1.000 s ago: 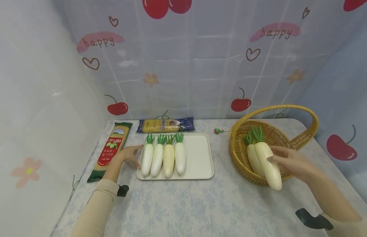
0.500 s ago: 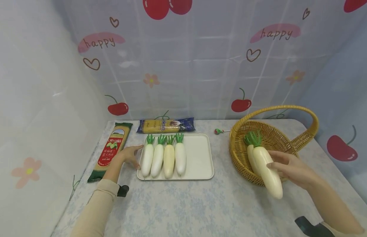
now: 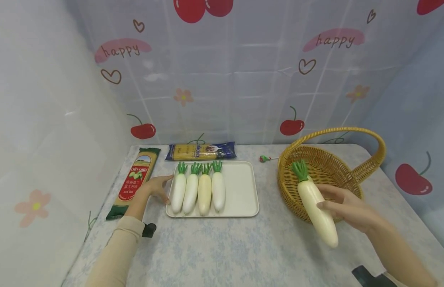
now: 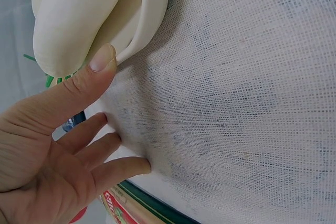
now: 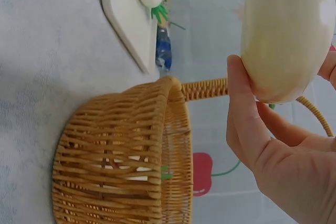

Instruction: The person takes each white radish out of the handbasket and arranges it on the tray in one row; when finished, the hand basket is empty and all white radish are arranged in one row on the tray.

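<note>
Over the front of a wicker basket, my right hand grips a white radish with a green leafy top, tilted with its tip toward me. Through the weave in the right wrist view, white and green show inside the basket. At the left, my left hand has its thumb at the rim of a white tray and its other fingertips on the tablecloth. Several white radishes lie side by side on the tray's left part, leaves pointing away.
A red and green pasta packet lies left of the left hand. Behind the tray lies a blue and yellow pasta packet. A wrapped lollipop sits between tray and basket. A printed curtain stands behind the table.
My right hand has moved the gripped radish left and toward me, over the basket's front rim. The second radish in the basket is now hidden in the head view. My left hand has stayed put.
</note>
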`<state>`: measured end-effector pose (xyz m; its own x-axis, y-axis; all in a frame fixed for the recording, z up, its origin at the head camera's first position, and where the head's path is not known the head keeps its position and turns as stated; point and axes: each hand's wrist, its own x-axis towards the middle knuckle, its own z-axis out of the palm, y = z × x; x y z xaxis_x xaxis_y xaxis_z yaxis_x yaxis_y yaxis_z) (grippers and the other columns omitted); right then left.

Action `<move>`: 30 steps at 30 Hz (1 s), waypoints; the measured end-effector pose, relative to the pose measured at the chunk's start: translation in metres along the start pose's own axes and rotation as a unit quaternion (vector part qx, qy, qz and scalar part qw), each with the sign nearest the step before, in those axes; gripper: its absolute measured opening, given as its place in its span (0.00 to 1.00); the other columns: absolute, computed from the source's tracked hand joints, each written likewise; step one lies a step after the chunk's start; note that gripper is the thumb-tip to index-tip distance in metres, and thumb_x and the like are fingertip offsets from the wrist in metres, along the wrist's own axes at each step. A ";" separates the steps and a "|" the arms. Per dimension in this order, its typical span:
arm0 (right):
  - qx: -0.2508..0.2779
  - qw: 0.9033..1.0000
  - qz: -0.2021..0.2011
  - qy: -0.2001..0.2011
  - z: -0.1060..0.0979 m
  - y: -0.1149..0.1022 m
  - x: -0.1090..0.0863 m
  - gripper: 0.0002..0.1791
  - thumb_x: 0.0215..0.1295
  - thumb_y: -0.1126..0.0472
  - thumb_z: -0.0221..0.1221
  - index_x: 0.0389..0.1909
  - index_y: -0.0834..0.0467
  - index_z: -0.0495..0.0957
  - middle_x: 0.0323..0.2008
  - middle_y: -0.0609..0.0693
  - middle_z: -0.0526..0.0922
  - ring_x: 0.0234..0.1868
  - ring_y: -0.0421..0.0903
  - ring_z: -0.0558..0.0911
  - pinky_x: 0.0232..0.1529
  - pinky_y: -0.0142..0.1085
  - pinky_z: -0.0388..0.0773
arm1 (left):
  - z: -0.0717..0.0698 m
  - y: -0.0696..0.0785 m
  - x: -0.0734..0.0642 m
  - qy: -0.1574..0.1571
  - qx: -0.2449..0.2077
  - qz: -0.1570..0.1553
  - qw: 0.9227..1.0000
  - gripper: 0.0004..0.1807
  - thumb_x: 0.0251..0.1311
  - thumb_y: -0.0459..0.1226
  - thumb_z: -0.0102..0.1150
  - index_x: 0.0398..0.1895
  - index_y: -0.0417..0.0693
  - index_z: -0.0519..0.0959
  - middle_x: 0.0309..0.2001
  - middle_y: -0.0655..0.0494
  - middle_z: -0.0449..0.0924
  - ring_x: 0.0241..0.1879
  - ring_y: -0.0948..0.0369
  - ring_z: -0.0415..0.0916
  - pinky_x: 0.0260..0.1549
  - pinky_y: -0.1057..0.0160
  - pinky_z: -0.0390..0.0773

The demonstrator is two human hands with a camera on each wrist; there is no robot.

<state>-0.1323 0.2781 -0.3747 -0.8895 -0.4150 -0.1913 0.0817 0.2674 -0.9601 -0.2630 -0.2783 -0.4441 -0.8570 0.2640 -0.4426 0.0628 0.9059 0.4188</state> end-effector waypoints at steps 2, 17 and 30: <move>0.005 1.000 0.001 -0.003 0.003 -0.001 0.001 0.32 0.66 0.66 0.52 0.69 0.69 0.53 0.48 0.46 0.75 0.41 0.47 0.82 0.36 0.50 0.81 | 0.000 0.000 0.000 0.000 -0.005 -0.004 1.000 0.61 0.32 0.39 0.80 0.72 0.42 0.53 0.64 0.29 0.61 0.64 0.36 0.59 0.59 0.41 0.65; 0.000 1.000 0.008 -0.004 0.023 -0.013 0.009 0.39 0.66 0.63 0.54 0.69 0.74 0.44 0.59 0.72 0.63 0.42 0.46 0.82 0.36 0.48 0.82 | 0.000 -0.001 0.002 0.000 -0.004 -0.003 1.000 0.61 0.31 0.39 0.80 0.72 0.42 0.54 0.64 0.29 0.60 0.64 0.37 0.59 0.59 0.42 0.65; 0.029 0.998 -0.041 -0.035 0.038 -0.015 0.022 0.34 0.67 0.66 0.52 0.67 0.75 0.49 0.59 0.65 0.66 0.42 0.47 0.82 0.38 0.47 0.83 | 0.001 -0.002 0.002 0.002 0.002 0.002 1.000 0.61 0.31 0.39 0.80 0.72 0.41 0.54 0.64 0.29 0.61 0.63 0.36 0.59 0.59 0.42 0.65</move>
<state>-0.1357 0.2320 -0.3726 -0.8604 -0.4946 -0.1226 0.0372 0.1789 -0.9832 -0.2641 -0.2792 -0.4461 -0.8582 0.2675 -0.4380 0.0686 0.9056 0.4186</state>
